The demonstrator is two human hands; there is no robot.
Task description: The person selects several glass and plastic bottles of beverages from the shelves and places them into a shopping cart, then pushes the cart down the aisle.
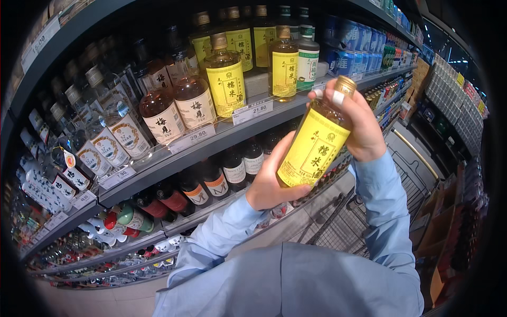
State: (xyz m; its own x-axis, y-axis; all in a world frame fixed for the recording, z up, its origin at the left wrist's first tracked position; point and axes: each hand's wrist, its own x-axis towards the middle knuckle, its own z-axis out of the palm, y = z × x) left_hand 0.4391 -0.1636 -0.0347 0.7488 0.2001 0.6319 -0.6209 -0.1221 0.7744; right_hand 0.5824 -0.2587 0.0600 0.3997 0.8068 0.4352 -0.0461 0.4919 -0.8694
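Both hands hold one glass liquor bottle with a yellow label and a gold screw cap, tilted with its neck up and to the right. My left hand supports it around the lower end, thumb across the label's bottom edge. Around the neck just below the cap, my right hand grips it; white tape or bandage wraps some fingertips. The bottle is in front of the shelf edge, apart from the shelf. Like bottles stand behind it, including one yellow-labelled bottle and another at the shelf front.
Left of these stand plum-coloured bottles and clear liquor bottles. A green-capped bottle and blue cans are to the right. Wine bottles fill the shelf below. A wire shopping cart stands at my right, near stacked goods.
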